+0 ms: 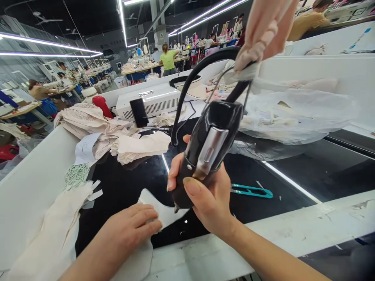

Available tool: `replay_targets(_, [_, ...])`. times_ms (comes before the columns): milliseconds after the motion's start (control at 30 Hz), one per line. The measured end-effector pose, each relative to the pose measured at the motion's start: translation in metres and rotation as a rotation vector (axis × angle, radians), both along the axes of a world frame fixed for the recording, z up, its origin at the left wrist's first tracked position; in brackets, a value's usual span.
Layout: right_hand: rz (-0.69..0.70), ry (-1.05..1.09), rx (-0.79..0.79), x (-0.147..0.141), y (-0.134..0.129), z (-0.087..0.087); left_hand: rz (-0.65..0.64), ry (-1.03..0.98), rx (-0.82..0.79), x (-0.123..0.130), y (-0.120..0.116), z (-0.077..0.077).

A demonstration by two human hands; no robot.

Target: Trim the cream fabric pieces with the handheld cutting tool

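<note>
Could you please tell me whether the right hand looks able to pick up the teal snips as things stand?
Probably not: the right hand is wrapped around the black handheld tool, though the teal snips lie close by on the dark tabletop.

Sewing workshop, by my observation: pale cut fabric (143, 146) and thread snips (252, 191) lie on my black-topped bench (125, 183); beyond, people (169, 58) occupy rows of machine-laden worktables (154, 66) beneath strip lights (52, 43).

Left grip (136, 224), right grip (213, 201) bare; forearms (263, 246) bare too.
</note>
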State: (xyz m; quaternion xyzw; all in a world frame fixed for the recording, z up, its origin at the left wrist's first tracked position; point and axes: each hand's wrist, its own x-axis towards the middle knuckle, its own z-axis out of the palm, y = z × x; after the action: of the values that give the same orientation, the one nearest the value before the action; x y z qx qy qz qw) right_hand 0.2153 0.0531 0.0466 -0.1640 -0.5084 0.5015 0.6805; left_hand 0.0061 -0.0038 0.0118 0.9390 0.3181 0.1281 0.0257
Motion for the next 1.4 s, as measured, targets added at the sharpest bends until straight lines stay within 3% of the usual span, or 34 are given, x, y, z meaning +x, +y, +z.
replay_targets(133, [-0.015,-0.022,0.018,0.003,-0.002,-0.002,-0.070,-0.017,-0.054,-0.019,0.014,0.001])
replay_targets(400, [0.024,-0.029,0.002,0.005,0.001,-0.004,0.198,-0.106,0.083,-0.002,0.023,-0.012])
replay_targets(533, [0.035,-0.040,-0.019,0.010,-0.002,-0.006,0.245,-0.060,0.091,0.005,0.029,-0.022])
replay_targets(733, [-0.004,-0.070,-0.004,0.016,-0.009,-0.009,0.229,-0.023,0.129,-0.004,0.028,-0.035])
replay_targets(1033, [0.006,-0.147,-0.061,0.023,-0.007,0.001,0.177,0.003,0.209,-0.003,0.017,-0.023])
replay_targets(1400, [0.033,0.001,0.003,-0.022,0.033,-0.001,0.169,-0.051,0.193,0.001,0.017,-0.016])
